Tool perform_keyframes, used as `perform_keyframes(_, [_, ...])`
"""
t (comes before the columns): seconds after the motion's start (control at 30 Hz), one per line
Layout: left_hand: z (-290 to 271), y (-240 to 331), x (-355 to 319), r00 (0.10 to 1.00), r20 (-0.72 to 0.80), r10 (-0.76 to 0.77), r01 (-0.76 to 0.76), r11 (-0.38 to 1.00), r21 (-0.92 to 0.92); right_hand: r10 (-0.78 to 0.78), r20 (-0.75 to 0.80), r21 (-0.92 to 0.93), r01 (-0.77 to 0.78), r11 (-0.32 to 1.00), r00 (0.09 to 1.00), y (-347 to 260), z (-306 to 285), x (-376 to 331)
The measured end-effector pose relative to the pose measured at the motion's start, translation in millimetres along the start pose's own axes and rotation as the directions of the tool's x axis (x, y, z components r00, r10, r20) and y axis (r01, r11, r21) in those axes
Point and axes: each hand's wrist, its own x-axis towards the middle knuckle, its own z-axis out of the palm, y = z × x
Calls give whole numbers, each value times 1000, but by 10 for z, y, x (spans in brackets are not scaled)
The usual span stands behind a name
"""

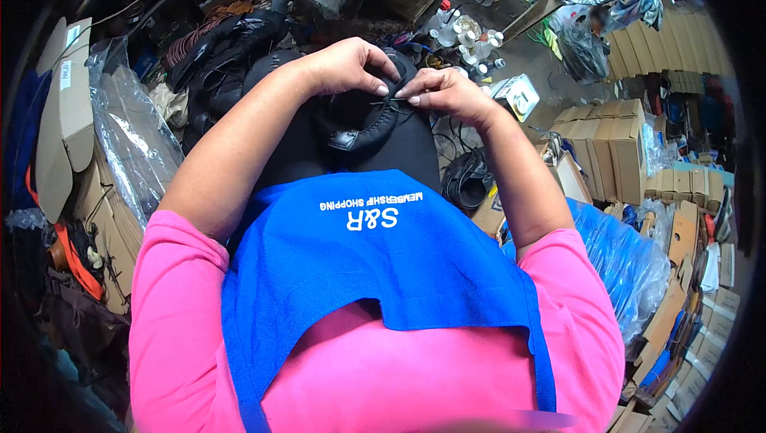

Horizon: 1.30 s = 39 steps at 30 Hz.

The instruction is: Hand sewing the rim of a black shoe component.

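A black, curved, padded piece with a stitched-looking edge lies over my dark-clad lap, bent round like a ring. My left hand is closed on its far rim, thumb and fingers pinching the black material. Just to the right, my right hand pinches at the same rim, fingertips almost meeting those of the left. A thin, light sliver, like a needle or thread, shows between the two hands; it is too small to tell which. A blue apron covers my front below the piece.
Black bundled goods and clear plastic sheeting lie to the left. Several small bottles stand beyond my right hand. Cardboard boxes and a blue plastic-wrapped bundle sit to the right. A black roll rests beside my right leg.
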Motion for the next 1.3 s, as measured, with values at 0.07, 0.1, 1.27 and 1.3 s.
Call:
perform_keyframes(0.07, [19,-15,-18,1000,-31,-5,6,1000,19,5,-126,-14,-7,1000,992,-25,117,-25])
perform_keyframes(0.1, [29,-15,-29,998,-54,-12,14,999,38,5,-128,-12,-6,1000,992,-35,147,-55])
perform_keyframes(1.27, [524,145,-829,755,-563,336,169,729,663,-401,-448,-742,-83,665,799,-215,813,-291])
perform_keyframes(1.3, [519,150,-798,757,-560,337,166,730,663,-398,-452,-740,-87,667,798,-193,771,-286])
